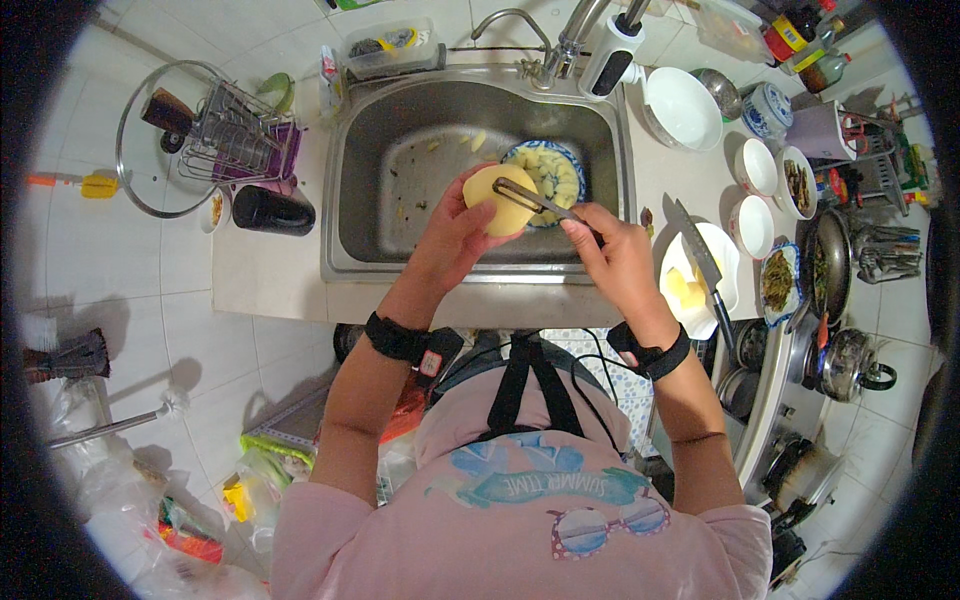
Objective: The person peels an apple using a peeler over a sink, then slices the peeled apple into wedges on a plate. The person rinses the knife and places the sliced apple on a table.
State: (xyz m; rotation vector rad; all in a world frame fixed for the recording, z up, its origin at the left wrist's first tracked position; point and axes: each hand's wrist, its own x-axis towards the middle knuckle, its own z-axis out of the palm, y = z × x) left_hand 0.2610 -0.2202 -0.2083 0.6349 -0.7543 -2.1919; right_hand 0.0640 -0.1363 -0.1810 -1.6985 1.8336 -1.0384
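My left hand (459,225) grips a large, pale yellow peeled potato (501,217) over the steel sink (390,195). In my right hand (616,251) is a metal peeler (551,208), its blade end lying across the potato's upper face. Below and behind them, a blue-and-white patterned bowl (579,174) sits in the sink and holds pale yellow strips, likely peelings. A few loose scraps (478,142) lie on the sink bottom. Part of the bowl is hidden by the potato and peeler.
Right of the sink, a kitchen knife (699,251) lies across a white dish (701,322) with yellow pieces, its handle past the counter edge. Several bowls stand behind it, including a large white one (684,109). The faucet (577,37) rises at the back. A knife rack (244,135) stands left.
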